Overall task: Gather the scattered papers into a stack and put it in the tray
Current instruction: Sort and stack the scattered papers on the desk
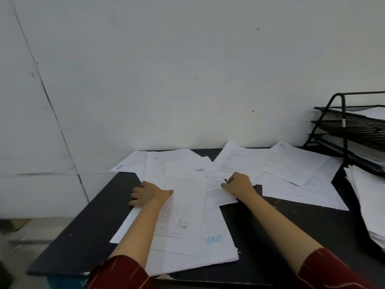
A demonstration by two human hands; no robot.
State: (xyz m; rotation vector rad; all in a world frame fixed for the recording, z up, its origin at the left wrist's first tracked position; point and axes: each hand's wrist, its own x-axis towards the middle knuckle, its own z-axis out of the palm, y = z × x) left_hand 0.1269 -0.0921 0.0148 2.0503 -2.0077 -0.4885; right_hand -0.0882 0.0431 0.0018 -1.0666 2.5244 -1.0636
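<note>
Resting on black table [87, 232] against white wall [187, 69]: left hand [149, 195] pressing papers [183, 215], fingers relaxed; right hand [239, 184] pinching a sheet [216, 193]; tray [354, 130] standing far right.

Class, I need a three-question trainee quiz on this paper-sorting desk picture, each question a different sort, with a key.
1. True or false: the black wire tiered tray stands at the desk's right.
2. The left hand rests on: A) loose white paper sheets B) the tray C) the white wall
3. Fill in: the desk top is ____ in colour.

Key: 1 true; 2 A; 3 black.
</note>
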